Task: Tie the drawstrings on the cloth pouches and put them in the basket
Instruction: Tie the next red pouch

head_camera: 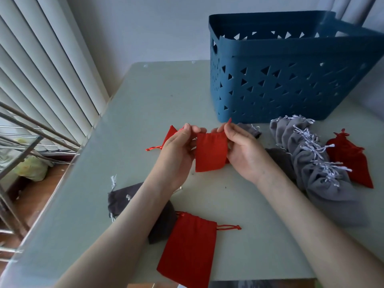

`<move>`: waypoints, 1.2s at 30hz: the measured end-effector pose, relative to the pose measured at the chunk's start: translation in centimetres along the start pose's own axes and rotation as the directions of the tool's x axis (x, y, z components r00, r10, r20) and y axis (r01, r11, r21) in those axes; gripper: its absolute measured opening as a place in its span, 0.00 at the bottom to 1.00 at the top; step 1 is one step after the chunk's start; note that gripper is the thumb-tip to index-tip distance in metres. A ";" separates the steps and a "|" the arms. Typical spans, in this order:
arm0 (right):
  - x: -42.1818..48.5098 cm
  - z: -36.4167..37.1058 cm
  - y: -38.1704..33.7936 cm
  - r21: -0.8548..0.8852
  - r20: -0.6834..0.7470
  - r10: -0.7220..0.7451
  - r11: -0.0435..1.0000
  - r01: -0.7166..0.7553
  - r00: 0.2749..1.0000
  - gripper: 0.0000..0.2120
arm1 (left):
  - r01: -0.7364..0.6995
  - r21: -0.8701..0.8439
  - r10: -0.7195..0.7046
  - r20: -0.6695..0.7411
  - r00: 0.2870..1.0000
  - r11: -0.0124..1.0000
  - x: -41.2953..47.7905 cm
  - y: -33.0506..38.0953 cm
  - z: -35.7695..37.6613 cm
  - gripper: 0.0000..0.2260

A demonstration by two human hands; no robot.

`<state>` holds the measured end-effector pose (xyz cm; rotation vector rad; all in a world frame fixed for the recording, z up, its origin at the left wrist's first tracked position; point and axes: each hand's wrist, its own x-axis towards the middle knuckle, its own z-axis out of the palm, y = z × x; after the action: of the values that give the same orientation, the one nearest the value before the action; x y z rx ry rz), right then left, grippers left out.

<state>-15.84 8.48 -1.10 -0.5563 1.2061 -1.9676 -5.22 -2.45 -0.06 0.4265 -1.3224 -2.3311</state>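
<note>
Checker: Risks, item 1?

Packer: Uneven pull. Our left hand (178, 146) pinches one top corner of the red pouch (211, 152) and our right hand (241, 148) pinches the other. It hangs between them just above the table (135, 111). Cords are mostly hidden by fingers. If one slips, we reckon the mouth gathers lopsided, the knot is slack, and it may open in the basket (291, 80).

Checker: Item 2?

Packer: Mix-up. A flat spare pouch (189, 246) lies near us, mouth open. The tied grey pouches (311, 163) sit in a row at right, in front of the basket. We could bin an untied one by mistake.

Checker: Look of item 1?

Packer: Plain red cloth, rectangular, flat. Mouth not yet cinched. Looks empty, approx.
</note>
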 end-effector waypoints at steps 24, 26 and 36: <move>-0.9 0.8 0.6 -0.728 0.308 -0.225 0.570 0.381 0.924 0.16 | 0.005 0.677 -0.152 0.158 0.976 0.736 -1.4 -0.5 0.8 0.14; -1.1 1.0 0.6 -0.760 0.336 -0.199 0.520 0.390 0.920 0.21 | -0.017 0.751 -0.098 0.109 0.989 0.661 -1.4 -0.8 0.8 0.16; -1.4 1.1 0.1 -0.801 0.255 -0.281 0.474 0.365 0.925 0.12 | -0.106 0.684 0.093 0.055 0.994 0.722 -1.0 -0.8 0.6 0.20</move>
<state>-14.19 8.88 -0.61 -1.4469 2.1158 -1.4692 -4.75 -1.13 -0.44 0.5318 -2.1511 -1.6742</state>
